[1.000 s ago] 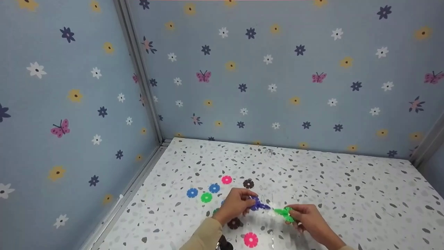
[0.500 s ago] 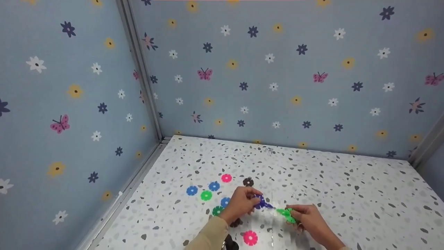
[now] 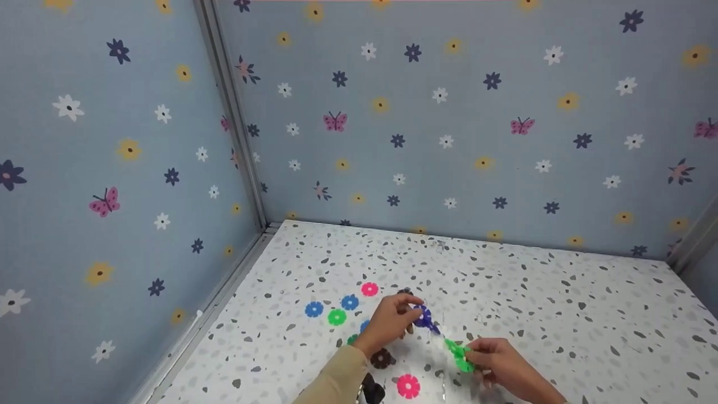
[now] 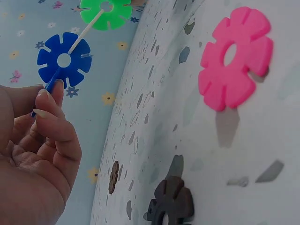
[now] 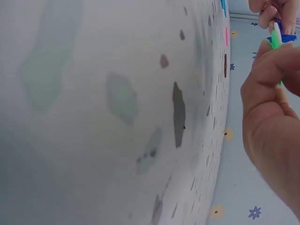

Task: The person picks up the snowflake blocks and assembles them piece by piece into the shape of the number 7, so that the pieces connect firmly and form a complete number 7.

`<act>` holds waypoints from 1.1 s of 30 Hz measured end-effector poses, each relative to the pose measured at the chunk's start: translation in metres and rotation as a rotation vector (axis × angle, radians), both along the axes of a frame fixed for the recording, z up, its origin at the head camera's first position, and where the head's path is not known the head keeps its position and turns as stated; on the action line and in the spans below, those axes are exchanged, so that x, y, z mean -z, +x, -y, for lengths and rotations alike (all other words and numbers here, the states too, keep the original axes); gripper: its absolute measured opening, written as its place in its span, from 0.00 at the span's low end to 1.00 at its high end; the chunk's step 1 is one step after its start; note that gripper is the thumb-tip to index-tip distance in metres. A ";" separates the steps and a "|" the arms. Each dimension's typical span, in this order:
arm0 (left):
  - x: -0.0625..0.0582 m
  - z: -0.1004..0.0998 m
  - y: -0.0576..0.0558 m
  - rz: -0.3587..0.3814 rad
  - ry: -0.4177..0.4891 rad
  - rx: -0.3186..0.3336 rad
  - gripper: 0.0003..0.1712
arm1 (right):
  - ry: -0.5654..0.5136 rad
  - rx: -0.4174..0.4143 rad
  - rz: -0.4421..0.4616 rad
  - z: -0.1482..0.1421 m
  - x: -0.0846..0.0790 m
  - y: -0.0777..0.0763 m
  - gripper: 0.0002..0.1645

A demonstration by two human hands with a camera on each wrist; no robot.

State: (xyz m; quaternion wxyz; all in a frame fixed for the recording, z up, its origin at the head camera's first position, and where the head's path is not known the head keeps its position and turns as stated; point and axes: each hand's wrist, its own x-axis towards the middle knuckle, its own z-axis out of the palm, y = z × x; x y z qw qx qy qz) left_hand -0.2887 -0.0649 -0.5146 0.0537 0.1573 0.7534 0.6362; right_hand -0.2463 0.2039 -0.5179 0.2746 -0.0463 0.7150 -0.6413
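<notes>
My left hand (image 3: 390, 325) pinches a blue notched plastic flower disc edge-on between thumb and fingers. A second blue disc (image 4: 79, 61) is slotted onto it, facing the left wrist view. From there a thin white piece (image 4: 85, 33), seen edge-on, runs to a green disc (image 4: 117, 18). My right hand (image 3: 499, 362) pinches the green pieces (image 3: 463, 363) at the other end, which appear to be more than one disc joined. The string of discs slopes down from left hand to right, above the table. Fingers hide part of both ends.
Loose discs lie on the speckled white table (image 3: 561, 303): a near pink one (image 3: 401, 388), a brown one (image 3: 374, 360), a far pink one (image 3: 364, 290), a green one (image 3: 332, 318) and several blue ones. Flower-patterned walls (image 3: 449, 129) stand behind and at left.
My left hand has shifted slightly right and away with the blue discs, while my right hand has dipped a little nearer. The joined discs now slope more steeply.
</notes>
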 end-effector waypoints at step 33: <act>-0.011 0.028 0.038 -0.065 -0.911 0.425 0.16 | -0.128 0.223 0.045 -0.004 0.005 -0.001 0.12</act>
